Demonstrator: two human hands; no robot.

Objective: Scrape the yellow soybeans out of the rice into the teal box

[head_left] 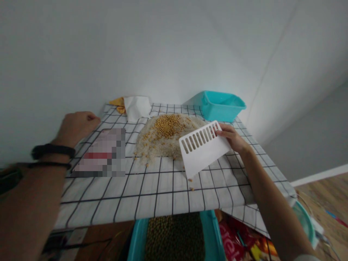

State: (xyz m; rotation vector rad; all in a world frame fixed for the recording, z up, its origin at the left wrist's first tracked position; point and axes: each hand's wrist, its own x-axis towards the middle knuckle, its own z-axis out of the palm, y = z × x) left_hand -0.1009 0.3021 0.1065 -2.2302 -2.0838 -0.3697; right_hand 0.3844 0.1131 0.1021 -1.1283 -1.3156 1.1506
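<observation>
My right hand [231, 136] grips a white slotted plastic board [205, 152] by its upper right end. The board is tilted, with its row of slots at the top and its lower left corner close to the cloth. Behind and left of it spreads a heap of pale, rice-like grains [148, 143] with yellow beans [167, 125] on top. A few loose beans [192, 188] lie near the board's lower corner. My left hand [78, 125] is closed at the table's left edge, fingers curled, with nothing visible in it. Beside it is a flat, blurred-out object [99, 154].
A checked cloth [108, 206] covers the table. At the back right stands a turquoise tub [221, 108]; at the back left lie a white cloth or paper [137, 107] and something yellow [118, 104]. Below the front edge, a turquoise bin [133, 241] holds beans, beside red packets [233, 235].
</observation>
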